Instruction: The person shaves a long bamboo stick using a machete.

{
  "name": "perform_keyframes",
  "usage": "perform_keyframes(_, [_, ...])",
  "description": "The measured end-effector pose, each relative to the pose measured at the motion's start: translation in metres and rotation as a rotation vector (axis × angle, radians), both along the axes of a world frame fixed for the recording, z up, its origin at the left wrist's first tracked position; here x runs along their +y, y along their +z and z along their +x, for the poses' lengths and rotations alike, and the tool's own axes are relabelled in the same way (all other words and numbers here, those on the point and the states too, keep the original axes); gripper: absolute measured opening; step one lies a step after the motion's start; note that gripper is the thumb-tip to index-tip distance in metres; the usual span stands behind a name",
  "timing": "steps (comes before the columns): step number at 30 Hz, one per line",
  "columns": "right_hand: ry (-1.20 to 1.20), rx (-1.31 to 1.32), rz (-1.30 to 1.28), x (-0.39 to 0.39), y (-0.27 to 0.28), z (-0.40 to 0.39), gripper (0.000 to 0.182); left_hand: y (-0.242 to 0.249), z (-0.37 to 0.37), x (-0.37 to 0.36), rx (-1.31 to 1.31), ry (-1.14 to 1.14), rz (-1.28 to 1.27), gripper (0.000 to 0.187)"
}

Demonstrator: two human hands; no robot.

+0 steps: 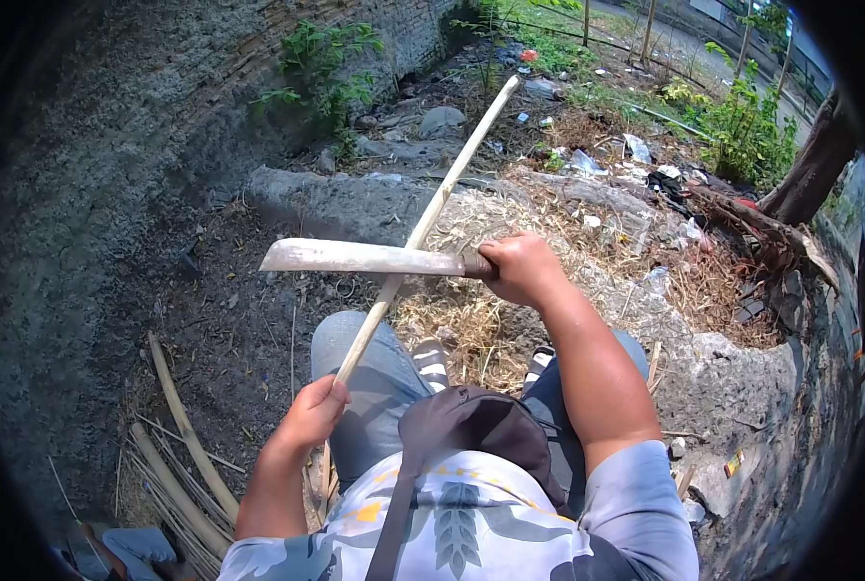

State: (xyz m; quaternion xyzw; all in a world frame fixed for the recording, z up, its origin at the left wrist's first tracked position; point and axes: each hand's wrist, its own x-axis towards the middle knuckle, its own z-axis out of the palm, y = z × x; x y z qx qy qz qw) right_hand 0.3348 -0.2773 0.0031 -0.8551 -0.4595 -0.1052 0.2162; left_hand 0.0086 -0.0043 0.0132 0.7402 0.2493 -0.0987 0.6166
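Note:
My right hand (521, 268) is closed around the dark handle of a machete (355, 257), whose broad, worn blade points left. Beneath the blade runs a long pale wooden pole (461, 169), slanting from my lap up to the far right. The blade crosses over the pole near its middle. Wrapped round the pole's lower part is my left hand (313, 412), beside my left knee. The pole's lower end is partly hidden behind that hand and arm. Wood shavings (452, 329) lie on the ground between my knees.
A rough wall (93, 194) rises on the left. Cut poles and thin sticks (185, 436) lie at lower left, near another person's leg (140, 550). A tree trunk (815, 165) stands at right. Litter (587, 163) and a stone ledge (326, 203) are ahead.

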Motion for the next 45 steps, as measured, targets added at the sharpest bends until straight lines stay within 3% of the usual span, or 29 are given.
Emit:
perform_keyframes(4, [-0.163, 0.066, -0.037, -0.013, 0.004, 0.016, 0.012, -0.003, -0.014, 0.011, -0.055, -0.03, 0.233, 0.04])
perform_keyframes(6, [-0.363, 0.377, 0.053, -0.028, 0.01, 0.027, 0.024, -0.001, -0.026, 0.022, -0.11, -0.004, 0.254, 0.04])
perform_keyframes(10, [-0.472, 0.553, 0.17, -0.051, 0.003, 0.051, 0.035, 0.016, -0.039, 0.02, -0.006, -0.058, 0.367, 0.038])
perform_keyframes(15, [-0.327, 0.351, 0.166, -0.025, 0.0, 0.03, 0.033, 0.002, -0.016, 0.004, -0.048, 0.049, 0.037, 0.035])
perform_keyframes(16, [-0.229, 0.39, 0.15, -0.019, 0.008, 0.018, 0.028, 0.003, -0.008, -0.003, -0.071, 0.073, -0.033, 0.034])
perform_keyframes(19, [-0.027, 0.149, 0.039, -0.001, 0.005, 0.0, 0.022, 0.009, 0.009, -0.014, 0.002, 0.091, -0.271, 0.034])
perform_keyframes(22, [0.029, -0.047, 0.084, -0.004, 0.002, 0.012, 0.022, 0.012, 0.002, -0.005, 0.032, 0.038, -0.225, 0.034])
perform_keyframes(23, [-0.059, -0.056, 0.059, -0.011, 0.0, 0.02, 0.022, 0.012, -0.004, -0.003, 0.06, 0.028, -0.228, 0.035])
perform_keyframes(26, [-0.318, 0.352, 0.114, -0.024, -0.013, 0.046, 0.027, 0.008, -0.017, -0.002, 0.101, 0.002, -0.226, 0.035])
perform_keyframes(29, [-0.415, 0.32, 0.149, -0.019, -0.026, 0.051, 0.028, 0.001, -0.021, -0.011, 0.133, 0.005, -0.251, 0.035])
perform_keyframes(35, [0.091, -0.021, 0.103, 0.014, -0.009, 0.005, 0.018, 0.0, 0.001, -0.012, 0.117, 0.004, -0.299, 0.034])
perform_keyframes(38, [0.08, -0.074, -0.11, 0.006, 0.004, 0.009, 0.016, 0.012, 0.001, -0.014, 0.119, -0.031, -0.138, 0.034])
perform_keyframes(42, [-0.311, 0.395, 0.04, -0.023, -0.007, 0.036, 0.023, 0.01, -0.019, -0.011, 0.124, -0.057, -0.115, 0.035])
perform_keyframes(45, [-0.445, 0.432, 0.14, -0.029, -0.016, 0.051, 0.027, 0.009, -0.029, -0.011, 0.113, -0.039, -0.097, 0.036])
